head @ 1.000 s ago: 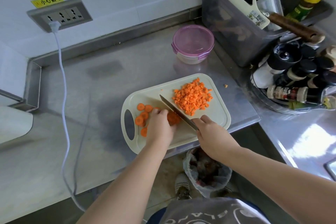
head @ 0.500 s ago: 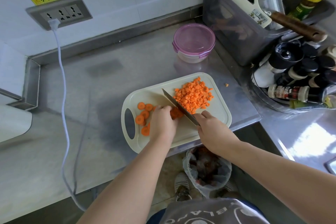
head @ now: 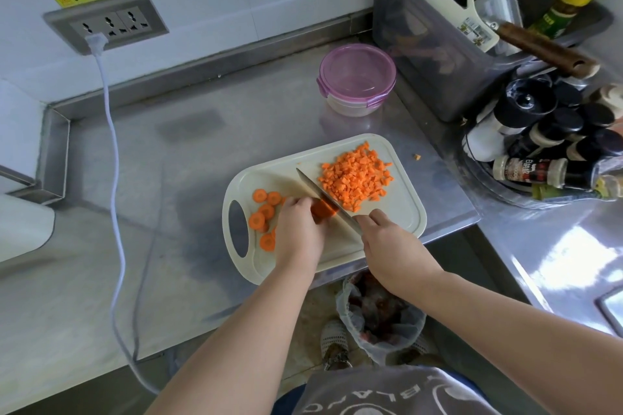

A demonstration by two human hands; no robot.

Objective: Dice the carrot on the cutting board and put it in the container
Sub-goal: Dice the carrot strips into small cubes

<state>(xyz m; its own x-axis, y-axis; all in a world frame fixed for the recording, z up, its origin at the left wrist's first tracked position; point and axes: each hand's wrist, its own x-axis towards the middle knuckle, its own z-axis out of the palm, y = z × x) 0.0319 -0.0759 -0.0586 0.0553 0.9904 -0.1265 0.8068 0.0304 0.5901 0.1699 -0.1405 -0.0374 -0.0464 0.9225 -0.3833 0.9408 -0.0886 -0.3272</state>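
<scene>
Head, round carrot slices (head: 258,220), steel knife (head: 322,195)

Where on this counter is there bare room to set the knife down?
Bare steel lies behind the cutting board, left of the lidded container, and between the board and the white cord. The right side is crowded: grey bin, spice bottles.

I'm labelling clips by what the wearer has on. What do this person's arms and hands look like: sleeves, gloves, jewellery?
The left arm and right arm are bare to the frame's edge; no sleeves show. The left hand and right hand wear no gloves, and no ring, watch or bracelet is visible. Below is a grey garment with white lettering.
</scene>
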